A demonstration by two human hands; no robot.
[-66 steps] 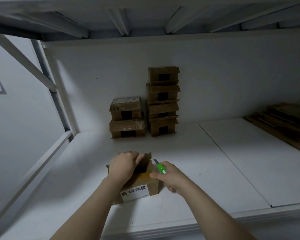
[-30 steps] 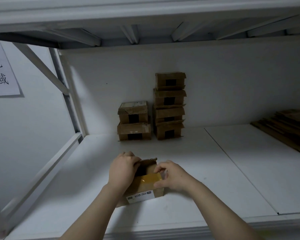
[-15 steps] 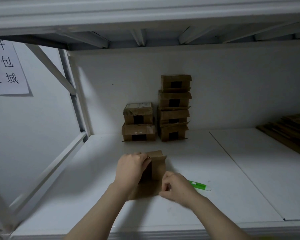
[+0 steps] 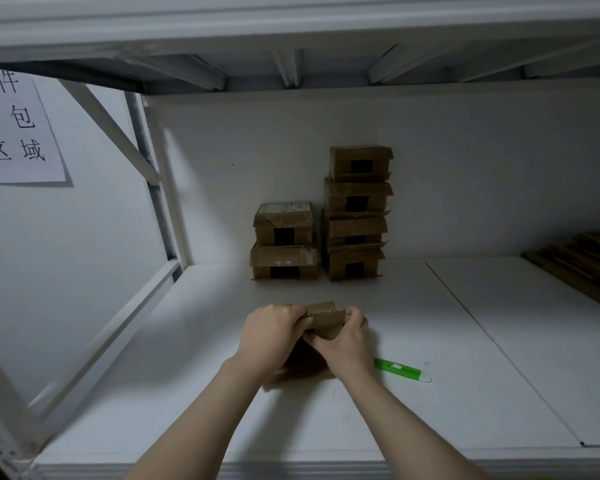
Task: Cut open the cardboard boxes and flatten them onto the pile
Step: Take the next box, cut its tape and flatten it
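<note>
- small brown cardboard box (image 4: pixel 324 318) sits on the white shelf board (image 4: pixel 194 393), near the front edge, roughly mid-frame; lower part is in shadow & partly hidden by the hands
- left hand (image 4: pixel 271 336) clamped on the box's left side, fingers curled over the top edge of a flap
- right hand (image 4: pixel 345 337) clamped on the box's right side, thumb across the front face, fingers wrapped round the far corner
- both hands close together w/ only the box's flap between them; top flap stands up, edge-on to the camera
- green plastic box cutter w/ a pale tip (image 4: pixel 402 370) lies flat on the shelf just right of the right wrist, not touched by either hand, tip pointing right
- at the back wall: a stack of two taped brown boxes (image 4: pixel 284 241) on the left, touching or nearly touching a stack of four taped brown boxes (image 4: pixel 356 213) on the right
- pile of flattened brown cardboard (image 4: pixel 582 263) at the far right of the shelf, well apart from the hands, cut off by the frame edge
- white paper sign w/ black characters (image 4: pixel 18 133) on the wall to the left, outside the shelf frame
</note>
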